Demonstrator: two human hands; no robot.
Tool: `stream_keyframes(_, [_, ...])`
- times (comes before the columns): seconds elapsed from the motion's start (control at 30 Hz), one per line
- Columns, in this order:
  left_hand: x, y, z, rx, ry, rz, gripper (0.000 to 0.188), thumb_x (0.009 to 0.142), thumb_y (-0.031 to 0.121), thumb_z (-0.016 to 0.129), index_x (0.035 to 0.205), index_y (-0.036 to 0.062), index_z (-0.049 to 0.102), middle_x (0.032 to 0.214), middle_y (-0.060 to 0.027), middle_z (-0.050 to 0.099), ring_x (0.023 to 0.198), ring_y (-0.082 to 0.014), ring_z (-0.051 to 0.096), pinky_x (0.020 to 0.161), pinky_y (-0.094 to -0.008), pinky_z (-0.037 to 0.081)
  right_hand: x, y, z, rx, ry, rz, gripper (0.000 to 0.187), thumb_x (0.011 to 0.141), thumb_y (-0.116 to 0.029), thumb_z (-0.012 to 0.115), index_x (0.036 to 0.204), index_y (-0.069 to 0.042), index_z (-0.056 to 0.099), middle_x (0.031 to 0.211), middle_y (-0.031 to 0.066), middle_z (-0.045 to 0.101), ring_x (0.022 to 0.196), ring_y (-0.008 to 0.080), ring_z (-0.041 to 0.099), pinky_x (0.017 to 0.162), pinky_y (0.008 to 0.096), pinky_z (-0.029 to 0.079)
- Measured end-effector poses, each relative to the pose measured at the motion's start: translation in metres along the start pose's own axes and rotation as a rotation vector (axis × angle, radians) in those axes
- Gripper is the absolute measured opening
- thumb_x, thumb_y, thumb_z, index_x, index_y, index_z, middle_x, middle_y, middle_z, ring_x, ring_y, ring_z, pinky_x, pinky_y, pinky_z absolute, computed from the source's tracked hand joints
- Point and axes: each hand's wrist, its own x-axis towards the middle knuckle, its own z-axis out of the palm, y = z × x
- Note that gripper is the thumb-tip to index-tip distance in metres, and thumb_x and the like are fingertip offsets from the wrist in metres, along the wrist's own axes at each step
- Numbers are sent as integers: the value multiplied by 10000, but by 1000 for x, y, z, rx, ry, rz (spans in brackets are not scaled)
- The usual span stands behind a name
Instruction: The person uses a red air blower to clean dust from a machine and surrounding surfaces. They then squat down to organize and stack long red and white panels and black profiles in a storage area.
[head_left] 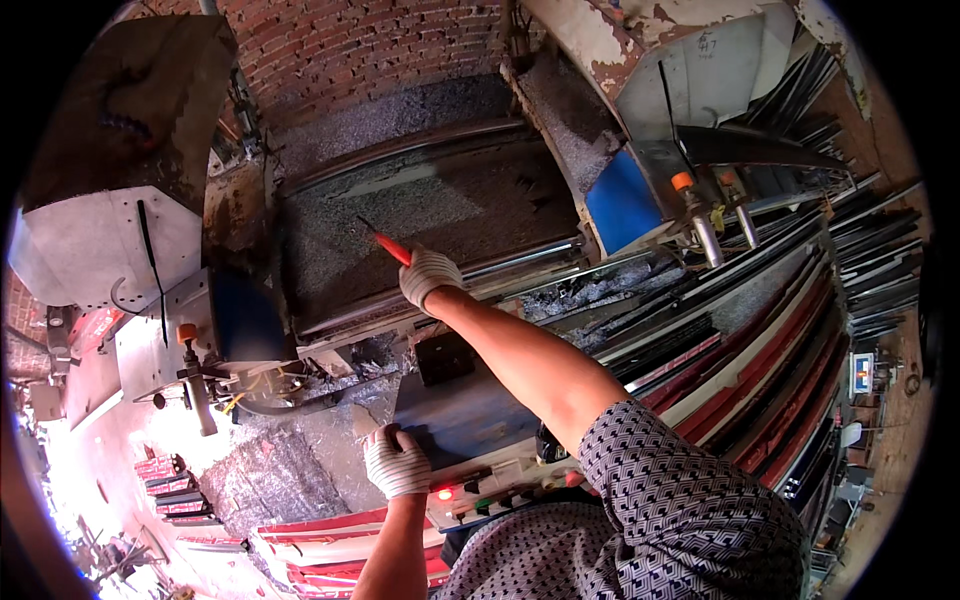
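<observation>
The thin dark tip of the red-handled tool (392, 249) is hard to see, sticking out above the gloved right hand (428, 276) that grips it, while the gloved left hand (395, 462) presses closed on the machine's grey edge (440, 425).

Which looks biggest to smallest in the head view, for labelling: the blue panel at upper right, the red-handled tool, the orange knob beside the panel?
1. Blue panel.
2. Red-handled tool, held in the gloved right hand.
3. Orange knob, clearly the smallest.
</observation>
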Motion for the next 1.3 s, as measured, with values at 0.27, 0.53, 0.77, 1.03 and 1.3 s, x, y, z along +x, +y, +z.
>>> stream_keyframes(0.27, [1,3,0,2,15,-37,112,846,101,541,893,46,627,884,-149,617,859,-347,587,786,-421,482,4,50,-22,36,57,252,331,868,-275,536,1123,-88,633,1073,216,674,1035,385,643,880,480,525])
stream_keyframes(0.53, [-4,15,13,-42,-9,-10,110,850,99,545,879,46,636,896,-148,629,853,-339,596,794,-414,484,65,234,-23,748,536,797,214,864,-224,586,980,-51,640,836,123,662,736,254,634,610,358,504])
stream_keyframes(0.77, [0,1,2,-6,3,-58,198,876,139,521,950,28,666,944,-166,646,887,-344,616,823,-424,483,56,214,-63,1323,531,916,267,853,-293,647,948,-74,527,657,43,556,489,175,483,474,328,370])
stream_keyframes(1.03, [0,0,3,3,3,-56,207,878,139,524,975,23,665,951,-163,648,895,-341,620,827,-417,484,42,218,-89,1373,557,902,505,794,-261,758,1187,-16,556,902,124,654,767,271,661,706,437,517])
stream_keyframes(1.3, [-3,8,11,-38,-29,-48,200,877,137,522,972,34,666,955,-164,650,893,-343,622,825,-417,486,81,298,-74,1522,786,888,476,893,-240,660,1318,-195,450,1005,84,593,808,240,605,660,411,504])
